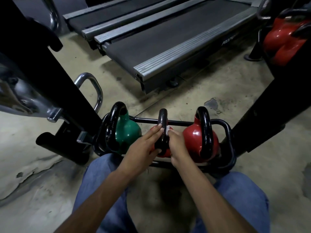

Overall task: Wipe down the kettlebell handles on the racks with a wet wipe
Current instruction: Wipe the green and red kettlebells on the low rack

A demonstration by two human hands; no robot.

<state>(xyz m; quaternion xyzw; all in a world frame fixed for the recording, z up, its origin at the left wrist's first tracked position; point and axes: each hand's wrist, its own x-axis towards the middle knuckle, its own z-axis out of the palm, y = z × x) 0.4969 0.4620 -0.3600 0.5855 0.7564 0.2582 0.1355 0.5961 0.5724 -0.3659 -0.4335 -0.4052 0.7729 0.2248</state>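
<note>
Three kettlebells point(193, 137) crowd that low rack point(229, 132), so yanking could knock the middle kettlebell point(166, 153) into its neighbours. Your left hand point(143, 146) wraps its black handle point(162, 118), and your right hand point(177, 145) pinches the wet wipe point(167, 132) against the handle's side. It's a tiny scrap and could easily slip out.

- Treadmill point(168, 39): dark belt between ribbed grey side rails, running from 1 o'clock down toward centre. The lettering on its right rail is too small to read.
- Second treadmill point(104, 15): at 11 o'clock, just beside the first and parallel to it.
- Round black foot point(173, 83): under the near end of the first treadmill, just above centre, resting on the floor.
- Concrete floor point(193, 101): tan, scuffed and dusty.
- Dark chipped patch point(212, 103): on the floor at 2 o'clock from centre.
- Chrome tube loop point(94, 91): at 10 o'clock, bent in a rounded U.
- Grey metal machine part point(20, 95): at 9 o'clock, blurred.
- Cracked, flaking floor edge point(25, 174): at 8 o'clock.
</note>
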